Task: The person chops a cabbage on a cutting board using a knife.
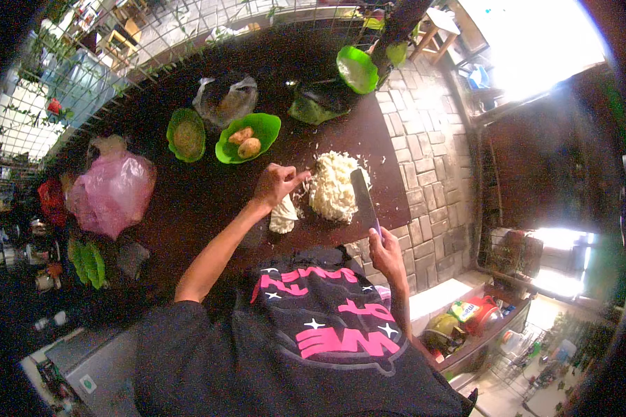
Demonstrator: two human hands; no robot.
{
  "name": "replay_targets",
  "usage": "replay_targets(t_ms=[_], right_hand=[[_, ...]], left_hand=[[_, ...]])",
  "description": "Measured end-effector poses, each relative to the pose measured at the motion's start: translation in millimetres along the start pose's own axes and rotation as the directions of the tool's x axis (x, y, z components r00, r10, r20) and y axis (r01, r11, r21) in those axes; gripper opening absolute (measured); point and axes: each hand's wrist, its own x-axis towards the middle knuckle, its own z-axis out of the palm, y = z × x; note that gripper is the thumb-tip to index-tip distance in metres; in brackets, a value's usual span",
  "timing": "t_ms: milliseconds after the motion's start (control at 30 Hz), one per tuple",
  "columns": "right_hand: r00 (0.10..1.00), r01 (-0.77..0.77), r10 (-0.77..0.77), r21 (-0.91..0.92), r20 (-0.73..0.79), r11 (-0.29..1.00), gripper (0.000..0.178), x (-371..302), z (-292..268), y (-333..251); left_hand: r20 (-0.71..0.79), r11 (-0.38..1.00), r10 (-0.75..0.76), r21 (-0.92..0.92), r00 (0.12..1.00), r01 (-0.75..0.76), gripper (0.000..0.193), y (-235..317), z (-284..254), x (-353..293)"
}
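Note:
My right hand (388, 254) is closed round the handle of a knife (362, 192), whose broad dark blade points away from me along the right side of a heap of shredded cabbage (334, 186). Left of the heap, my left hand (279, 183) has its fingers curled, with one reaching toward the shreds; anything inside them is hidden. Just below that hand lies an uncut piece of pale cabbage (283, 217) on the dark brown table (209, 184).
Beyond my left hand are a green bowl (224, 151) with brown lumps, another green bowl (186, 136), and a clear plastic bag (226, 99). A third green bowl (358, 69) stands at the far edge. A pink bag (115, 187) sits left. Brick paving (424, 167) lies right.

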Motion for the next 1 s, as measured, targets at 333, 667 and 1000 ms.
replay_targets(t_ms=[333,667,1000], right_hand=[[0.970,0.241,-0.235,-0.242,0.055,0.940,0.038,7,38,-37],[0.900,0.436,-0.392,-0.410,0.190,0.801,0.038,40,91,-83],[0.932,0.362,-0.334,-0.361,0.141,0.859,0.034,43,87,-45]], left_hand=[[-0.194,0.957,-0.291,-0.061,0.937,0.284,0.060,0,21,-99],[-0.350,0.943,-0.334,-0.116,0.875,0.313,0.047,22,42,-91],[-0.432,0.802,-0.553,-0.509,0.713,0.313,0.053,-11,29,-92]])
